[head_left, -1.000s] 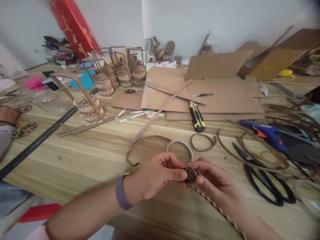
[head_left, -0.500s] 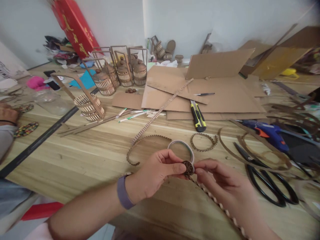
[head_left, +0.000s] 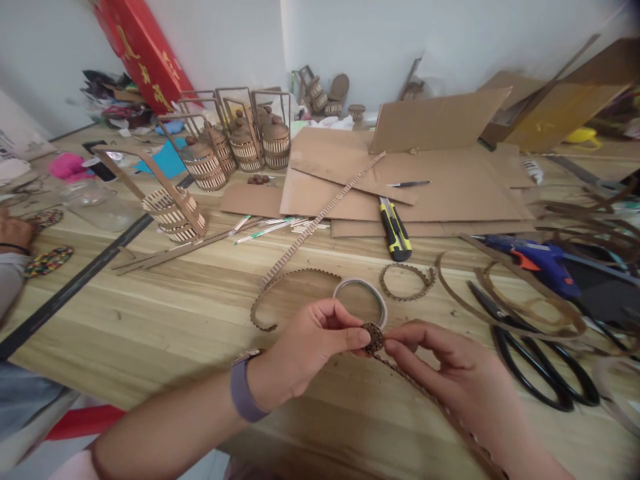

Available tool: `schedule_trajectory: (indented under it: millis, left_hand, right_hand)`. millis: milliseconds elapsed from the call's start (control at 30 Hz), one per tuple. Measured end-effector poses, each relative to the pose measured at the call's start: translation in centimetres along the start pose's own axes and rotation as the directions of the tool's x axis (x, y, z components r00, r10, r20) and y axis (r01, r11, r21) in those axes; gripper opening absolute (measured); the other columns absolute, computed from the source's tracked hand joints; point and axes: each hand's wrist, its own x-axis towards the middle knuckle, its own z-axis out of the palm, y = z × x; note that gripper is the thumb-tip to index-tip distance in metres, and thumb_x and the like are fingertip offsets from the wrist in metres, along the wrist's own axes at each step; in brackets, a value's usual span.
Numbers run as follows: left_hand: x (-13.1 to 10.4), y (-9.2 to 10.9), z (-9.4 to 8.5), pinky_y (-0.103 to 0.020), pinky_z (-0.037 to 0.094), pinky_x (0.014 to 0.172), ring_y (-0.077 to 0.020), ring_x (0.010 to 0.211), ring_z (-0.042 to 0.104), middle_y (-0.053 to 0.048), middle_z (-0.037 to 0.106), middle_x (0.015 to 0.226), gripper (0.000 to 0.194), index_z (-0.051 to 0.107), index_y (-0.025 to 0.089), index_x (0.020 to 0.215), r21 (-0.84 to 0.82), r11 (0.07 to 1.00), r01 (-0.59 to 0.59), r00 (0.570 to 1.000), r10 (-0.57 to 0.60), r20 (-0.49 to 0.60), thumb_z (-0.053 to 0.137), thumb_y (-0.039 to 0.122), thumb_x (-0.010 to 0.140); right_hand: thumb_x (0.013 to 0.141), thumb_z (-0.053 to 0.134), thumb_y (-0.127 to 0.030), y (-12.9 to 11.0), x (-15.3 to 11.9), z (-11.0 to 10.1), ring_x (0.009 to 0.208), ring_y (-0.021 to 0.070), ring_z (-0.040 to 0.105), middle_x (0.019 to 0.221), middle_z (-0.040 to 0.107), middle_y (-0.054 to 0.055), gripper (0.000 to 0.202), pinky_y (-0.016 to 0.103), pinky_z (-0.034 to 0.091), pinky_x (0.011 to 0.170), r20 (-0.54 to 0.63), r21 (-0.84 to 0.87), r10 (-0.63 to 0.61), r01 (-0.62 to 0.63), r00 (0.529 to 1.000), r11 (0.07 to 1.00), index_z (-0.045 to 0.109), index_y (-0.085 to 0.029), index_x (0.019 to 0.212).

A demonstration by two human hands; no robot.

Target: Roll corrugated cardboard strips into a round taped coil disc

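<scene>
Between the thumb and fingers of my left hand (head_left: 320,340) is a small brown coil of corrugated cardboard (head_left: 373,339), its round end facing up. A loose tail of the corrugated cardboard strip (head_left: 407,377) runs from the coil down to the lower right, beneath my right hand (head_left: 440,363). My right thumb and forefinger pinch at the coil's right edge, where the strip meets it. Just beyond the coil lies a roll of tape (head_left: 384,303), partly hidden by my left fingers. Two curled corrugated strips, one open (head_left: 260,293) and one looped (head_left: 407,298), rest nearby.
Black scissors (head_left: 540,360) and a blue glue gun (head_left: 537,257) lie at the right among brown paper strips. A utility knife (head_left: 395,230) sits by cardboard sheets (head_left: 450,173). Several small lidded baskets (head_left: 247,150) stand at the back left. Another person's hand (head_left: 15,230) is at the far left.
Both hands still hold the coil in nearly the same place. The strip's tail now lies closer under my right hand, with less of it showing. The view has shifted slightly.
</scene>
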Motion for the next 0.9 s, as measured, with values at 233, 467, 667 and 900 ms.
schedule_trajectory:
  millis: [233,467,667,900]
  left_hand:
    - [-0.1,0.12,0.03,-0.024,0.047,0.067,-0.0093,0.061,0.059,0.003,0.065,0.064,0.038,0.063,0.014,0.065,0.042,0.999,0.013,1.0,-0.013,-0.005,0.093,0.035,0.053]
    - [-0.17,0.04,-0.1,-0.025,0.046,0.068,-0.0099,0.062,0.059,0.002,0.065,0.066,0.036,0.063,0.014,0.066,0.078,0.997,0.014,1.0,-0.015,0.015,0.092,0.035,0.057]
    - [-0.14,0.02,-0.2,-0.024,0.046,0.067,-0.0095,0.061,0.058,0.003,0.065,0.064,0.038,0.063,0.014,0.065,0.089,0.996,0.018,1.0,-0.02,0.021,0.092,0.036,0.055]
    - [-0.08,0.03,-0.05,-0.024,0.047,0.066,-0.009,0.059,0.058,0.003,0.064,0.064,0.04,0.062,0.014,0.064,0.074,0.997,0.037,0.999,-0.038,0.014,0.093,0.037,0.053]
  right_hand:
    - [0.084,0.064,-0.04,0.44,0.57,-0.58,0.058,0.0154,0.064,0.066,0.072,-0.001,0.018,0.025,0.052,0.059,0.113,-0.052,-0.048,0.054,0.993,0.997,0.074,-0.027,0.077]
    - [0.084,0.063,-0.039,0.16,0.21,-0.35,0.056,0.0142,0.062,0.065,0.07,-0.003,0.018,0.026,0.05,0.062,0.089,-0.034,0.013,-0.01,0.996,0.999,0.072,-0.027,0.074]
    - [0.084,0.061,-0.037,0.2,0.13,-0.14,0.053,0.0134,0.059,0.062,0.068,-0.004,0.019,0.025,0.047,0.059,0.091,-0.049,0.001,0.003,0.996,0.999,0.071,-0.027,0.072]
    - [0.085,0.059,-0.039,0.28,0.27,-0.17,0.051,0.013,0.056,0.061,0.068,-0.003,0.02,0.025,0.048,0.056,0.114,-0.058,-0.023,0.029,0.993,0.998,0.07,-0.026,0.073]
